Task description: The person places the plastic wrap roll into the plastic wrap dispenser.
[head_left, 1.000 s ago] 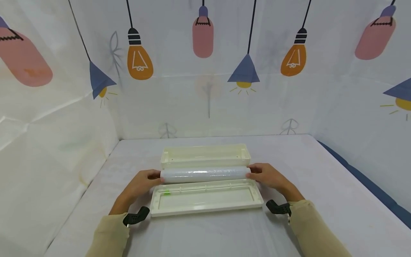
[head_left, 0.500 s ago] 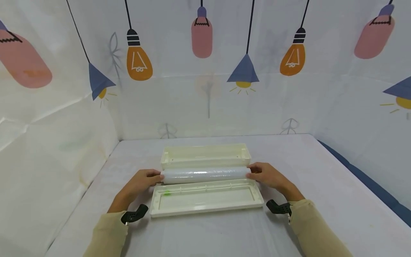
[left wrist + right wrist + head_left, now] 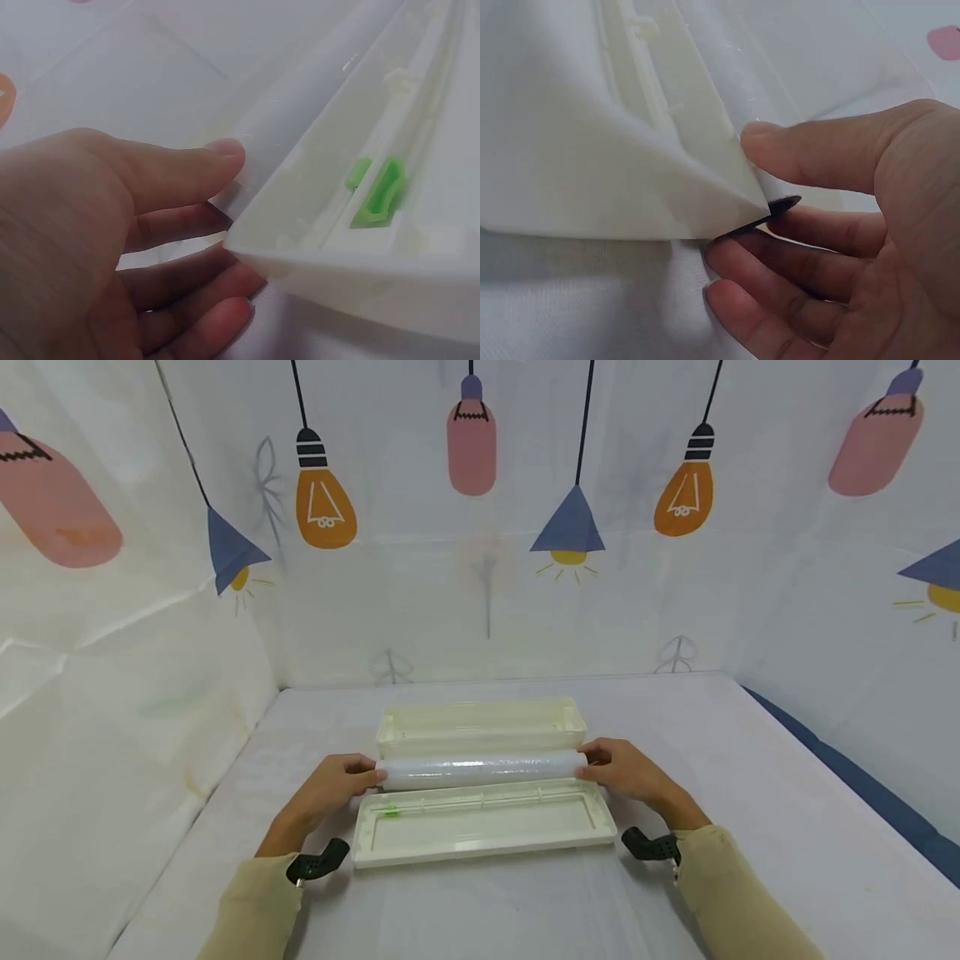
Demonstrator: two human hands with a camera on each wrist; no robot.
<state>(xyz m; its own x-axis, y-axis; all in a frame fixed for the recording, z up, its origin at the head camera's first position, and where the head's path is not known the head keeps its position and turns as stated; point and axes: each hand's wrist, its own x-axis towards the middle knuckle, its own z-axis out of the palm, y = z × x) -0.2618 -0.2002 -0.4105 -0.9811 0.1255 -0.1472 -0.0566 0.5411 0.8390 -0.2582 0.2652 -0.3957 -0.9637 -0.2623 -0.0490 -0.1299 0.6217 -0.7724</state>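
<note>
A white, glossy roll of plastic wrap (image 3: 480,768) lies crosswise between two cream plastic parts. At its left end my left hand (image 3: 339,783) pinches it, thumb on top in the left wrist view and fingers lower down at the end. My right hand (image 3: 624,771) grips the opposite end, its thumb pressed on the film in the right wrist view. Just in front lies a long cream lid (image 3: 483,827), inner side up, with a green slider (image 3: 384,191) on its rail. Directly behind the roll stands an open cream box (image 3: 480,720).
A white cloth covers the table (image 3: 487,910). Around it hang white curtains (image 3: 480,602) printed with lamps and bulbs, at the back and both sides. Dark blue fabric (image 3: 847,768) shows along the right edge.
My left thumb has slid slightly rightward over the roll's end. The right hand, lid and box stay almost where they were.
</note>
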